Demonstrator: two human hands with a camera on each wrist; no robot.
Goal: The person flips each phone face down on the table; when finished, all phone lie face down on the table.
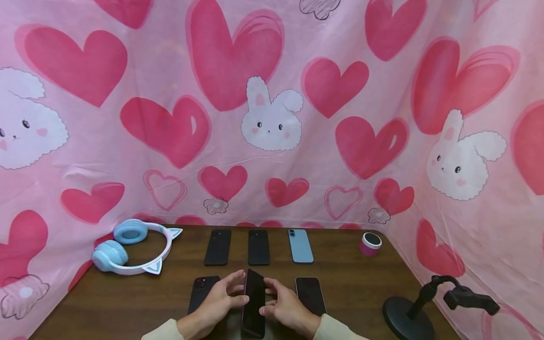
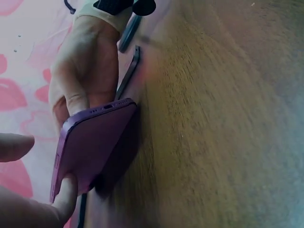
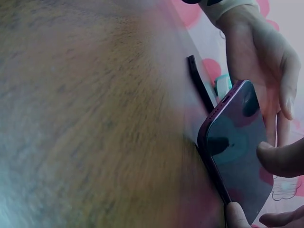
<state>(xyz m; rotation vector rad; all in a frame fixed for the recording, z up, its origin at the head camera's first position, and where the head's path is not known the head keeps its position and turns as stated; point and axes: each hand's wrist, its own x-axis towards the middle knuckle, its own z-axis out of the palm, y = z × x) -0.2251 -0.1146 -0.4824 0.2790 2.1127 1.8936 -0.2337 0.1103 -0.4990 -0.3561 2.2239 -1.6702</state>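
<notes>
A smartphone (image 1: 254, 304) with a black screen and purple frame stands tilted up off the wooden table, between my two hands. My left hand (image 1: 216, 298) holds its left edge with thumb and fingers; in the left wrist view a fingertip lies on its purple back (image 2: 97, 137). On the opposite edge, my right hand (image 1: 291, 306) grips it with thumb and fingers. The screen (image 3: 237, 147) shows reflections in the right wrist view. Partly behind my left hand lies a dark phone (image 1: 199, 290), back up. Beside my right hand is another phone (image 1: 311, 293), black face up.
Farther back lie two black phones (image 1: 217, 247) (image 1: 259, 247) and a light blue phone (image 1: 301, 245). Cat-ear headphones (image 1: 163, 245) rest at the left. A small pink-and-white round device (image 1: 370, 243) sits at the back right, and a black stand (image 1: 408, 316) at the front right.
</notes>
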